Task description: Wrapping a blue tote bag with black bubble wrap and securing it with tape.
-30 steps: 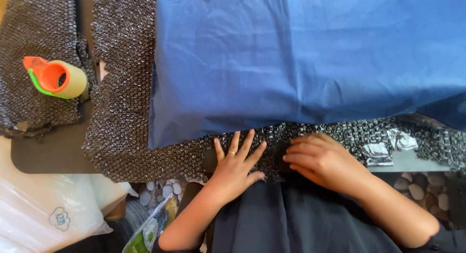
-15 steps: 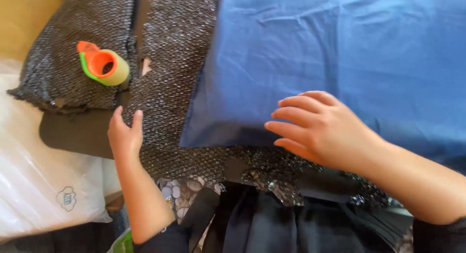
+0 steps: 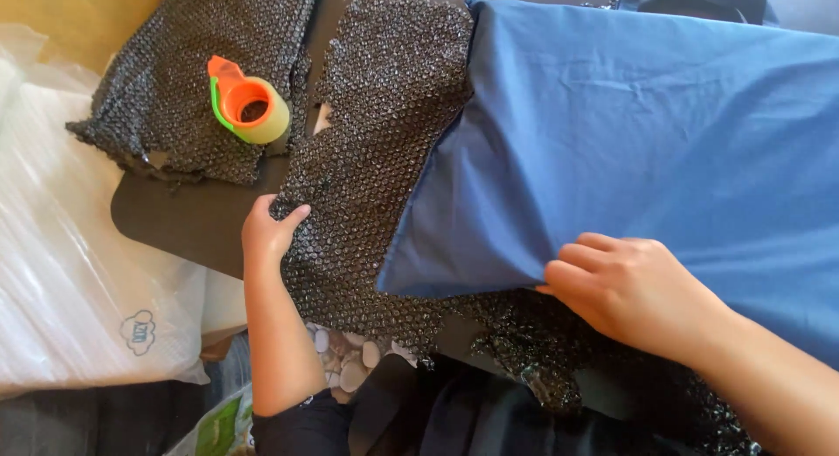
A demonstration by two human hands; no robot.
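The left hand [image 3: 269, 230] grips the left edge of the bubble wrap [image 3: 376, 159], thumb on top and the other fingers hidden under the sheet. The right hand [image 3: 631, 290] lies on the near edge of the blue pillow [image 3: 647, 150], fingers bent and close together; I cannot tell if they pinch the cloth. The pillow rests on the wrap and hides most of it. The right forearm is cut off by the frame. A tape dispenser [image 3: 245, 102] stands on a second wrap piece [image 3: 166, 89]. Both wraps lie on a dark table [image 3: 175, 220]. A white plastic bag [image 3: 79, 272] lies at the left.
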